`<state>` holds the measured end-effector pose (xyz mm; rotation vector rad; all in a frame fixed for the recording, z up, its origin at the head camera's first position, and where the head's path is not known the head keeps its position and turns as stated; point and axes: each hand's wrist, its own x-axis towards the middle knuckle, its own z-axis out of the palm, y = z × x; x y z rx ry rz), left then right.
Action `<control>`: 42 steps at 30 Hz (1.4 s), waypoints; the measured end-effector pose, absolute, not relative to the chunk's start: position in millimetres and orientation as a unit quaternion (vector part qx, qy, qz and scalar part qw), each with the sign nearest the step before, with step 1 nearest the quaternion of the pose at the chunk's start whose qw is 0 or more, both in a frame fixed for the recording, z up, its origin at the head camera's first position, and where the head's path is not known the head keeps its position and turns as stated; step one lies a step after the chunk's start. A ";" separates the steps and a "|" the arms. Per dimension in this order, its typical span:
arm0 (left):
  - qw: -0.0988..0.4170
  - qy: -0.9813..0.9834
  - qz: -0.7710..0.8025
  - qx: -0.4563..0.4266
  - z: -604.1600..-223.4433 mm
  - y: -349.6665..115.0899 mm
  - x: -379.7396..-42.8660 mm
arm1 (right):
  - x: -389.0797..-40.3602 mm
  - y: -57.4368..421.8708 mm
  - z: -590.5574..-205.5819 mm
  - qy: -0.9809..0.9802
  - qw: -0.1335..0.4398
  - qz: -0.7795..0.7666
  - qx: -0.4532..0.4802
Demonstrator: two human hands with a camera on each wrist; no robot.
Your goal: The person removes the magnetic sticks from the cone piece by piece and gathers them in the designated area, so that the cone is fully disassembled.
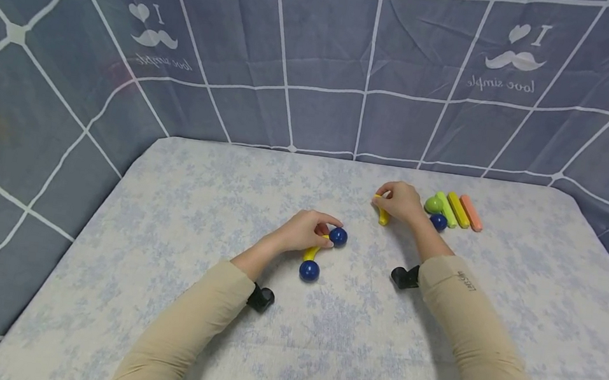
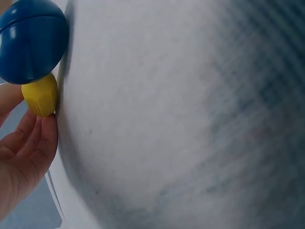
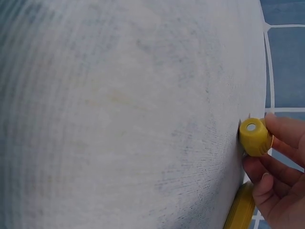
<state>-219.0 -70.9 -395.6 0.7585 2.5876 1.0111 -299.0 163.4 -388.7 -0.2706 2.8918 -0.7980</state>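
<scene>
My left hand [image 1: 301, 231] is low over the cloth left of centre. Its thumb and index finger pinch a dark blue ball [image 1: 339, 237] at the end of a yellow curved stick [image 1: 310, 254]. At the stick's near end sits a second blue ball [image 1: 309, 271]; the left wrist view shows this ball [image 2: 33, 43] large, touching the yellow stick [image 2: 42, 98], with fingers behind. Farther back, my right hand [image 1: 403, 203] pinches another yellow curved stick [image 1: 383, 216] by its far end. A round silvery spot marks the near end of this stick [image 3: 255, 136] in the right wrist view.
Right of my right hand lie a green ball [image 1: 433, 205], a blue ball [image 1: 439, 222] and straight sticks in light green [image 1: 446, 210], yellow [image 1: 459, 210] and orange [image 1: 471, 213]. A grey-blue curtain [image 1: 327, 58] hangs behind the flower-patterned tablecloth [image 1: 334, 361].
</scene>
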 end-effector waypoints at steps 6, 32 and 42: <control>0.131 0.892 0.345 0.261 -395.6 -71.4 -218.2 | -299.9 163.1 -389.1 0.958 0.061 -0.265 -0.087; 0.146 0.897 0.347 0.231 -389.3 -84.8 -211.2 | -270.1 158.9 -369.7 0.917 0.085 -0.363 -0.140; 0.153 0.902 0.344 0.212 -390.6 -87.9 -206.0 | -244.2 139.6 -378.9 0.856 0.197 -0.422 -0.223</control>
